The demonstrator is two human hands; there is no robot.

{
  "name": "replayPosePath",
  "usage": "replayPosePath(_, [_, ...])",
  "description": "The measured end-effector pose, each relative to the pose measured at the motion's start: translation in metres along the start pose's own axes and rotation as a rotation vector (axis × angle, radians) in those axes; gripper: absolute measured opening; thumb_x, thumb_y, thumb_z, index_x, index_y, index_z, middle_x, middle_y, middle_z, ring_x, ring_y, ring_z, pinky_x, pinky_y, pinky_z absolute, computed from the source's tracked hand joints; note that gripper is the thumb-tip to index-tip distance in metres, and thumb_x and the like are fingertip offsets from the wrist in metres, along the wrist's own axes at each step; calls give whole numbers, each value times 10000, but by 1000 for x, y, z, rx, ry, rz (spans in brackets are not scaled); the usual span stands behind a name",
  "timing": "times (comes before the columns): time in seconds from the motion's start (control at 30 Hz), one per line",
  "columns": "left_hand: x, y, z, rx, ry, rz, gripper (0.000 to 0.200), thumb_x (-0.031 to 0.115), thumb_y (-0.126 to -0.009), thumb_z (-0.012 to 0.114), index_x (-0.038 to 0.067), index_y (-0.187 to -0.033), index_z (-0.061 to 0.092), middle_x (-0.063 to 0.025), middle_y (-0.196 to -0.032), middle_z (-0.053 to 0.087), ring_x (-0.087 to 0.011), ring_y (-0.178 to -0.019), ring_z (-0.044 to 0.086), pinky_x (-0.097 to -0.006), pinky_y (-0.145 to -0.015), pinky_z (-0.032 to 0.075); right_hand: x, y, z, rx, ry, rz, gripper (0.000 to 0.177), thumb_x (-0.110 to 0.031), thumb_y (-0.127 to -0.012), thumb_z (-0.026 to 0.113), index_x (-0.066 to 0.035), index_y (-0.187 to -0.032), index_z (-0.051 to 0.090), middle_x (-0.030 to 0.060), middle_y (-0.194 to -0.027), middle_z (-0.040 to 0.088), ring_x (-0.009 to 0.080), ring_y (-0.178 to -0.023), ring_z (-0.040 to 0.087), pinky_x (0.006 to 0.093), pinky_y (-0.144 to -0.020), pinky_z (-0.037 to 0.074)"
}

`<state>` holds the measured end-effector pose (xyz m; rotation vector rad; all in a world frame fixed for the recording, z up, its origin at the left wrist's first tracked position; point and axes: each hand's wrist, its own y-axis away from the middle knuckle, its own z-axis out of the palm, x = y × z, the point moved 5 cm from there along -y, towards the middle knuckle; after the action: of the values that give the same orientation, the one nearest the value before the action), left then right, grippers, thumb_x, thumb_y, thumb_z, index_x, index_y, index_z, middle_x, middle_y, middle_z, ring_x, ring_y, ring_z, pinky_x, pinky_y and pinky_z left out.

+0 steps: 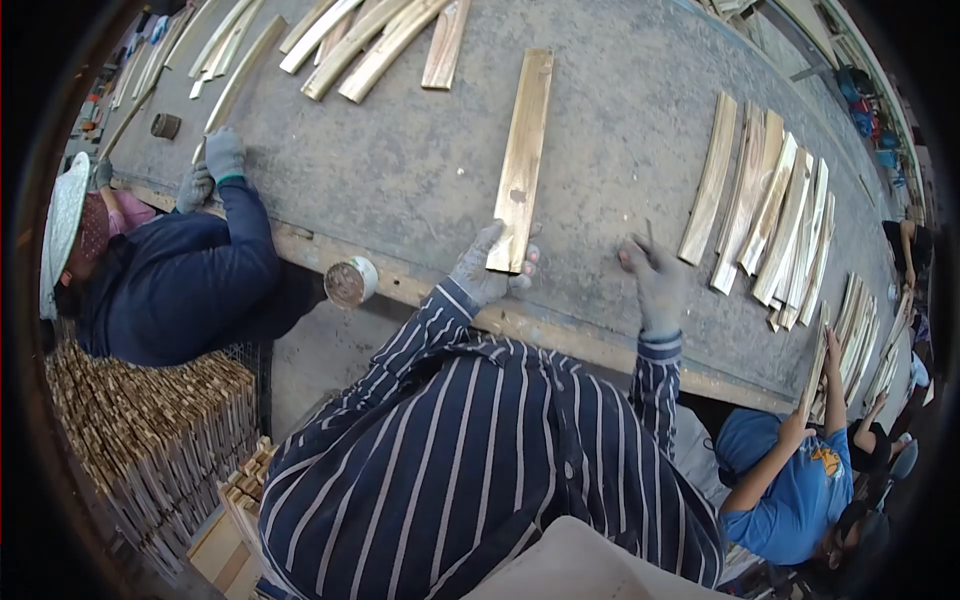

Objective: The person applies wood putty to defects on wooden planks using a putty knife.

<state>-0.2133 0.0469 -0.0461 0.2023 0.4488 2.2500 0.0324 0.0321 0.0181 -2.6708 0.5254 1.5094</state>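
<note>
My left hand (484, 268), in a grey glove with bare fingertips, holds the near end of a long wooden slat (524, 150). The slat points away from me over the grey table and shows a dark patch near its lower part. To the right, my gloved right hand (655, 278) is closed, thumb and fingers together, around a thin dark tool (649, 232) whose tip sticks up; the rest of it is hidden. Several slats (745, 195) lie fanned out on the table beyond my right hand.
More slats (385, 45) lie at the far left of the table (390, 180). A tin (351, 282) stands at the near edge. Co-workers in dark blue (185, 280) and light blue (800, 480) handle slats on either side. Stacked wood (160, 430) stands lower left.
</note>
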Motion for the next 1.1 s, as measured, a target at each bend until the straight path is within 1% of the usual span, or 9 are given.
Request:
replayPosePath(0.1, [-31, 19, -23, 6, 47, -12, 670, 557, -881, 520, 19, -1268, 422, -96, -848, 565, -173, -642, 568, -252, -490, 476, -10, 3, 33, -126, -73, 30, 267, -184, -853, 643, 10, -1035, 662, 90, -750, 669, 124, -740, 629, 249, -695, 485])
replayPosePath(0.3, [-69, 53, -56, -443, 471, -176, 594, 585, -893, 464, 29, -1086, 539, -49, -723, 530, -121, -477, 461, -230, -385, 344, 12, 9, 107, -521, -158, 230, 337, -257, -910, 598, 27, -1088, 632, 30, -783, 664, 26, -549, 412, 161, -514, 325])
replayPosePath(0.37, [-73, 65, -57, -444, 504, -178, 607, 595, -892, 454, 27, -1089, 538, -56, -715, 530, -129, -481, 467, -242, -387, 348, -3, 18, 132, -530, -626, 270, 379, -314, -915, 593, 13, -1104, 618, -37, -626, 563, 25, -477, 353, 180, -452, 288])
replayPosePath(0.5, [-77, 78, -45, 151, -3, -39, 554, 543, -903, 492, 19, -1079, 513, -94, -739, 556, -174, -520, 541, -251, -425, 437, -7, 29, 147, -624, -774, 386, 405, -350, -921, 579, 0, -1124, 606, -76, -563, 436, 32, -419, 295, 205, -393, 238])
replayPosePath(0.57, [-65, 99, -37, 486, -489, 120, 508, 476, -907, 524, 2, -1088, 494, -115, -746, 571, -186, -546, 569, -228, -442, 457, 8, 26, 145, -449, -658, 396, 383, -347, -926, 564, 5, -1059, 635, 4, -718, 585, 90, -597, 471, 229, -566, 373])
replayPosePath(0.8, [-62, 144, -65, 559, -576, 119, 448, 381, -897, 561, -22, -1080, 491, -130, -743, 606, -161, -529, 569, -228, -477, 471, 40, 18, 151, -424, -327, 244, 357, -316, -916, 572, 25, -975, 659, 69, -852, 673, 143, -753, 580, 246, -722, 448])
replayPosePath(0.97, [-59, 132, -42, 504, -754, 146, 373, 281, -900, 578, -28, -1091, 491, -106, -746, 601, -137, -534, 571, -227, -474, 480, 0, 30, 153, -582, -578, 310, 350, -245, -885, 623, 44, -1081, 603, 94, -932, 659, 162, -799, 602, 262, -731, 480])
replayPosePath(1.03, [-53, 115, -46, 490, -758, 87, 372, 285, -910, 568, -38, -1089, 521, -120, -776, 612, -168, -651, 607, -261, -590, 520, -11, 27, 147, -623, -468, 358, 373, -225, -877, 634, 53, -1119, 578, 103, -956, 650, 167, -815, 609, 264, -735, 494])
replayPosePath(1.1, [-27, 85, -30, 496, -1224, 237, 409, 348, -901, 567, -27, -1064, 567, -145, -871, 620, -223, -796, 608, -318, -753, 501, -9, 1, 111, -417, -653, 326, 401, -217, -875, 636, 55, -1157, 548, 103, -967, 636, 161, -819, 616, 262, -726, 512])
